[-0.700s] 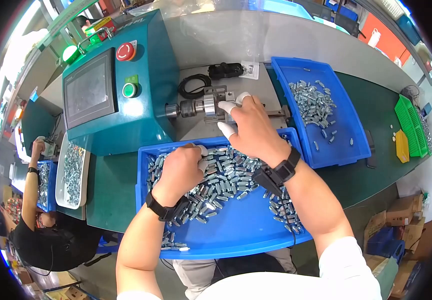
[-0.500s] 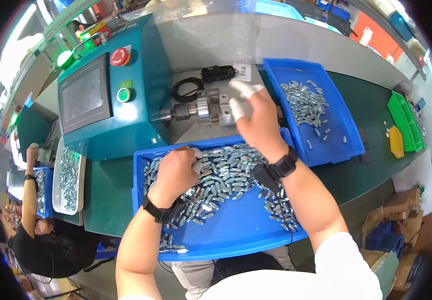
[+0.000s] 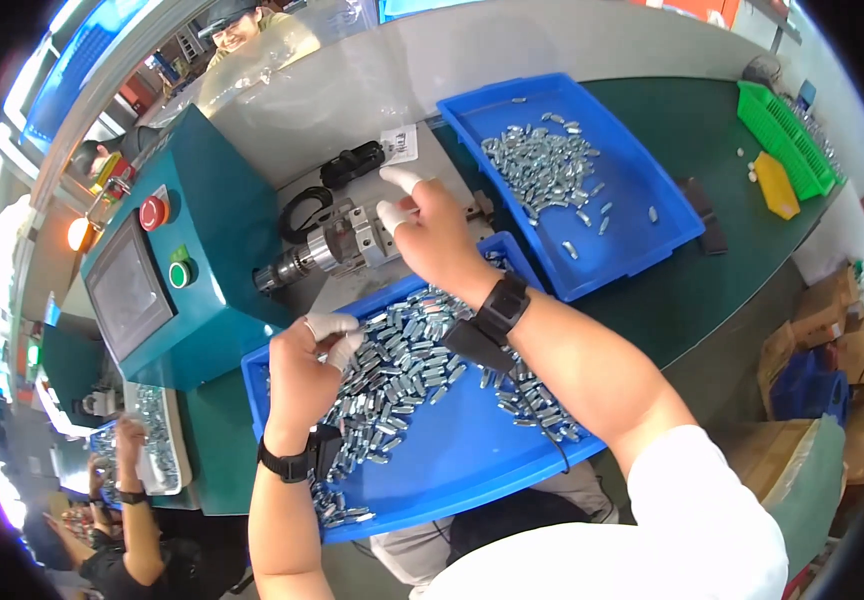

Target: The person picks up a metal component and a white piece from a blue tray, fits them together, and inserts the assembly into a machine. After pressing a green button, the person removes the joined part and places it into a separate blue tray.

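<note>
The right hand (image 3: pixel 432 225) is raised over the metal chuck fixture (image 3: pixel 337 248), which lies just to its left with its long axis running left-right toward the teal machine (image 3: pixel 222 260). Whether a part is pinched in its capped fingertips cannot be told. The left hand (image 3: pixel 307 365) is curled, apparently grasping small metal parts (image 3: pixel 402 365), at the near blue tray's (image 3: pixel 472 460) far-left corner.

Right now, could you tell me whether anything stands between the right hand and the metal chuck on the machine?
Nothing visible does. The right hand is raised just right of the metal chuck, its capped fingertips right beside the fixture. The black cable lies behind it, and the near blue tray of metal parts sits below, out of the path.
</note>
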`<state>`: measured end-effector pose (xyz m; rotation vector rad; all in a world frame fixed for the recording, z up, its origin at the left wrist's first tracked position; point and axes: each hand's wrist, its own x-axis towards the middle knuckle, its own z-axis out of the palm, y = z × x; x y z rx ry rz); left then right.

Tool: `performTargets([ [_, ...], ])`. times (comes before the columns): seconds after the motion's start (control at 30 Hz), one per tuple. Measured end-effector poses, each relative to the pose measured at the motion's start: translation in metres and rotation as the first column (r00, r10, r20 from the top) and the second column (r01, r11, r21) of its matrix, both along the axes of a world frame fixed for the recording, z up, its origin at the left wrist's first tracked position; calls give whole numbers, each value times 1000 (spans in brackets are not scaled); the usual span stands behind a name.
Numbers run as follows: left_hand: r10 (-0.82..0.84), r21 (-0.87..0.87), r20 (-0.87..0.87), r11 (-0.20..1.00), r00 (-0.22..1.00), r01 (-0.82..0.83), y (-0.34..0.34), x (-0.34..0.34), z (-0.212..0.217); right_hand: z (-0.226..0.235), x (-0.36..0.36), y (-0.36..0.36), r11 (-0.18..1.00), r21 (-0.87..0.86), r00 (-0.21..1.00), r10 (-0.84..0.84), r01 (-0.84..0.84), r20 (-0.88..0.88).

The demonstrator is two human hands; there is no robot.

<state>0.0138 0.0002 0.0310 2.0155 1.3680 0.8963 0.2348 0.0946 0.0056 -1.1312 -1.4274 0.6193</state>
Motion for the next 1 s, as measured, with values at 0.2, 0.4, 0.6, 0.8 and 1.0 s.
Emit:
performTargets([
  [0.2,77,393,-176,919,981,-1,50,29,45,-6,3,7,1000,-13,998,-19,18,-62],
  [0.4,-19,457,-240,880,971,130,108,49,33,-9,3,10,993,116,999,-20,25,-43],
  [0.6,7,534,-368,820,930,205,123,30,19,6,10,2,999,-25,998,35,-34,47],
  [0.8,40,648,-428,710,903,276,103,32,26,2,7,1,987,-132,975,113,-88,191],
  [1.0,156,462,-258,887,953,-20,16,16,23,-8,-2,5,971,-79,961,237,-228,141],
])
